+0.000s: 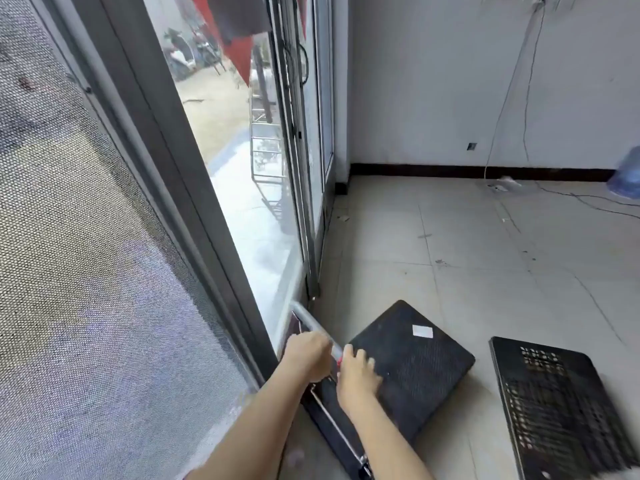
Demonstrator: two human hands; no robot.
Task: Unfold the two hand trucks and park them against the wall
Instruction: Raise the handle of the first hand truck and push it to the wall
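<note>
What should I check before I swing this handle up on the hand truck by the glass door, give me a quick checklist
1. Left hand closed around the silver handle: ok.
2. Right hand pressing flat on the black platform of the first hand truck: ok.
3. Handle latch released: cannot tell, it is hidden under the hands.
4. Room beside the glass door for the handle to rise: not ok, the handle lies right beside the frame.
5. Second hand truck apart from the first: ok.

Pale tiled floor [485,244] meets a white wall [433,81] with dark skirting [415,169]; daylight enters through a glass door [239,168].
</note>
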